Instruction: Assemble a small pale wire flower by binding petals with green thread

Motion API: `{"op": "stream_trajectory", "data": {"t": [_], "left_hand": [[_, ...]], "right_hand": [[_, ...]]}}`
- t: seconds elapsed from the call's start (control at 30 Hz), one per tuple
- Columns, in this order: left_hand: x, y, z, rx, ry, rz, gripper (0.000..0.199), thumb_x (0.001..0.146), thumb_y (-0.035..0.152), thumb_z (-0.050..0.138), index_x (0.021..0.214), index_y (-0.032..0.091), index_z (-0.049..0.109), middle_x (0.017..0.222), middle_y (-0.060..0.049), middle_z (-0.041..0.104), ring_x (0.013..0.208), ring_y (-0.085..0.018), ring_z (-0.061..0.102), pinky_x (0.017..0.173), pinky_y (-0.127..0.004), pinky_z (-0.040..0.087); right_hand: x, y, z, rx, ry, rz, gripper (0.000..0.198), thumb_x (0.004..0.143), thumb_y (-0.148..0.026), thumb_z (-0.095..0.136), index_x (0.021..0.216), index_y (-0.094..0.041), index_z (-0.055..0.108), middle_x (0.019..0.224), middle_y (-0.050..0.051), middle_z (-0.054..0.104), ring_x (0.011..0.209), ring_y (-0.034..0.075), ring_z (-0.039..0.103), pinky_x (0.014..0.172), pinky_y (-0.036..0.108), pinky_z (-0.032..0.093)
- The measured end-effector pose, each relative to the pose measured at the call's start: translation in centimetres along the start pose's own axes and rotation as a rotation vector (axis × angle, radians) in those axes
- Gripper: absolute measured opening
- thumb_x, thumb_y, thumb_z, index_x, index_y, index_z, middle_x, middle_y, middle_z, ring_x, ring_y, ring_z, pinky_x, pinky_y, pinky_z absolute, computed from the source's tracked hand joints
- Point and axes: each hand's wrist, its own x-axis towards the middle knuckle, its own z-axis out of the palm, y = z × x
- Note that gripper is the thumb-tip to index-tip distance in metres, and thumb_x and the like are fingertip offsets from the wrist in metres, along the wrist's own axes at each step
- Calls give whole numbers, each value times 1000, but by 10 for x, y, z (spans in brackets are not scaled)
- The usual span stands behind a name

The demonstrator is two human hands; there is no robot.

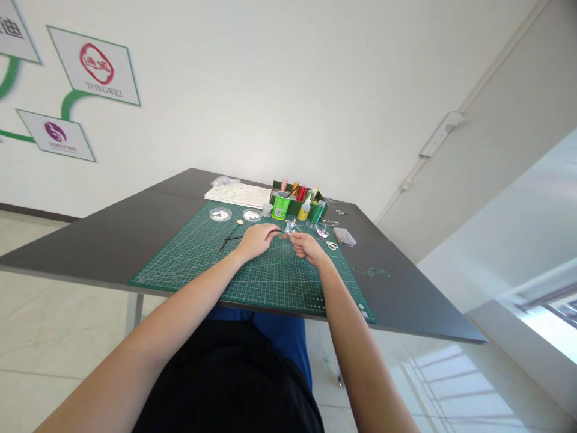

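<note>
Over the green cutting mat [189,264] my two hands meet, fingertips nearly touching. My right hand [307,248] is closed, pinching a small pale blue and white flower-like piece [291,227] with thin stems. My left hand [258,239] is closed too, palm down, its fingertips at the lower end of that piece; a thin dark green strand seems to run between them, too small to make out well. Left of my left hand lie a dark slim tool [234,238] and a small cream flower on a green stem [239,222]. White-handled scissors [332,245] rest right of my right hand.
Behind my hands stand a bright green can [280,207], a yellow glue bottle [305,208] and a dark green box [274,187] of coloured rolls. Shallow dishes [220,214] sit at the mat's back left. A clear case [345,237] and loose green thread [372,272] lie on the right.
</note>
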Motion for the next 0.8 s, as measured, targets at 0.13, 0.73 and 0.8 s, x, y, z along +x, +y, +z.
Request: {"op": "stream_trajectory", "data": {"t": [0.13,0.73,0.8], "left_hand": [[1,1,-2,-64,17,-37,24,96,23,53,109,20,73,86,-4,77,83,-22,71,77,-31,50],[8,-12,1,-570,159,-178,22,89,21,58,105,14,72,76,-4,75,58,-15,64,59,-27,51],[8,-11,-1,-566,193,-174,22,88,22,58,104,15,72,75,-3,75,59,-15,64,59,-26,51]], "right_hand": [[-1,-1,1,-12,-17,-3,37,80,-39,71,106,-12,67,50,-14,19,42,5,11,42,21,7],[-12,-12,10,229,-112,-146,43,84,-31,72,125,-19,64,52,-12,18,46,8,10,42,20,9],[-12,-11,8,275,-72,-173,43,84,-29,71,125,-19,63,52,-12,18,45,8,10,41,20,10]]}}
